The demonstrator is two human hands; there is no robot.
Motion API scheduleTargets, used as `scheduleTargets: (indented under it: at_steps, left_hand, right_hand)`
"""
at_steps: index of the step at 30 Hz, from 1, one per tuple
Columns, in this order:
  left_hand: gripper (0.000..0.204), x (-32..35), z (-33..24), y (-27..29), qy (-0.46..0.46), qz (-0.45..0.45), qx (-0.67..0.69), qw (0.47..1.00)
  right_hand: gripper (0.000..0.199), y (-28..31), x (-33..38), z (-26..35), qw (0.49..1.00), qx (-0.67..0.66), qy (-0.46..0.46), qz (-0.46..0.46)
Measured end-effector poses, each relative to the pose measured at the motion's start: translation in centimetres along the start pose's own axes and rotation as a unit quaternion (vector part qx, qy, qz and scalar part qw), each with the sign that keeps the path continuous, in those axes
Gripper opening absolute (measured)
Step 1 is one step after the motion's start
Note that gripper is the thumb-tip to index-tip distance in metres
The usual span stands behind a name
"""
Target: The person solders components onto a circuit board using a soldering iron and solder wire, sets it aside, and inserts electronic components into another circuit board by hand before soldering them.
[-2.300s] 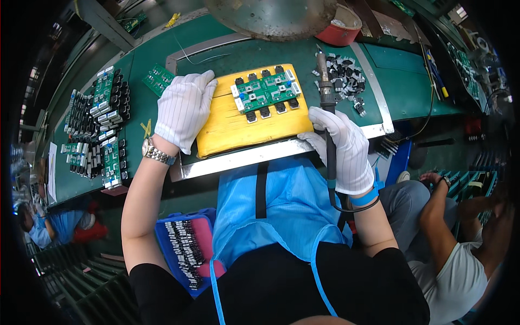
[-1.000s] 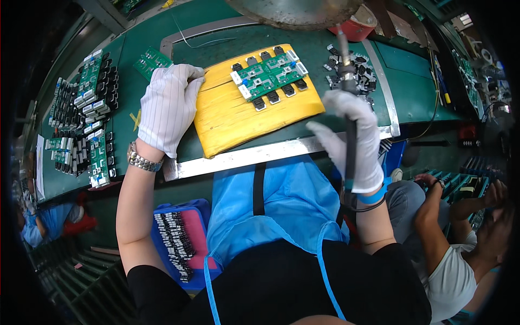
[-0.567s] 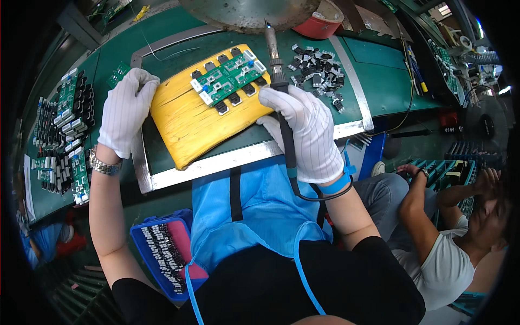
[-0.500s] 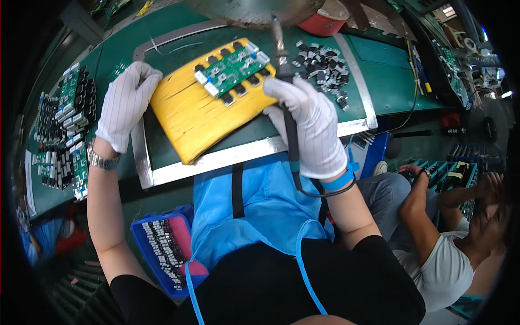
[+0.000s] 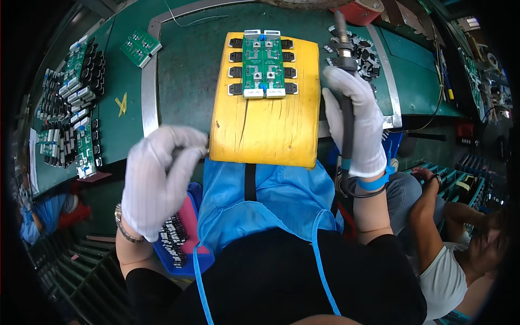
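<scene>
A yellow pad [image 5: 265, 124] lies square on the green bench in front of me. A pair of green circuit boards [image 5: 261, 64] with black parts along both sides sits on its far end. My right hand [image 5: 355, 122], in a white glove, grips the dark handle of a soldering tool [image 5: 341, 38] just off the pad's right edge, with the tip pointing away from me. My left hand [image 5: 157, 179], also gloved and blurred, hovers at the pad's near left corner with bent fingers. Whether it holds anything is unclear.
Loose black components [image 5: 364, 51] are piled beyond the right hand, near a red tape roll [image 5: 360, 10]. Rows of circuit boards [image 5: 73, 108] fill the left bench, with a single green board [image 5: 140, 47] farther back. A blue bin of black parts [image 5: 176, 241] rests by my lap. Another person [image 5: 460, 260] sits at lower right.
The yellow pad has turned from slanted to square with me. My left hand has come off its left edge back to the near corner. The right hand still grips the tool.
</scene>
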State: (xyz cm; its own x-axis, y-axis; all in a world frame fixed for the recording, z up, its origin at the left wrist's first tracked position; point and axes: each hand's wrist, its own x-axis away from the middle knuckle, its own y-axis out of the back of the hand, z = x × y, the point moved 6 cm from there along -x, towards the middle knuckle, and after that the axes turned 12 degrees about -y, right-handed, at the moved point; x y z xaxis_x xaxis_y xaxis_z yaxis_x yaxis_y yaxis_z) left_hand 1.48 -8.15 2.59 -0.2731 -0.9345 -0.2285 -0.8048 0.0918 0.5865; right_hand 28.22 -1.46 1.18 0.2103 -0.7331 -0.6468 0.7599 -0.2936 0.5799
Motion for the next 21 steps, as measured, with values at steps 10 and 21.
scheduleTargets:
  at_steps: [10,21]
  left_hand:
    - [0.014,-13.4,5.7,-0.6,-0.168,-0.019,-0.224,0.960]
    - [0.010,-9.5,6.3,1.3,-0.069,-0.026,-0.109,0.991]
  right_hand:
    - [0.071,0.8,4.0,4.5,0.966,-0.211,-0.107,0.105]
    - [0.047,2.5,3.7,2.6,0.994,0.016,-0.060,0.093]
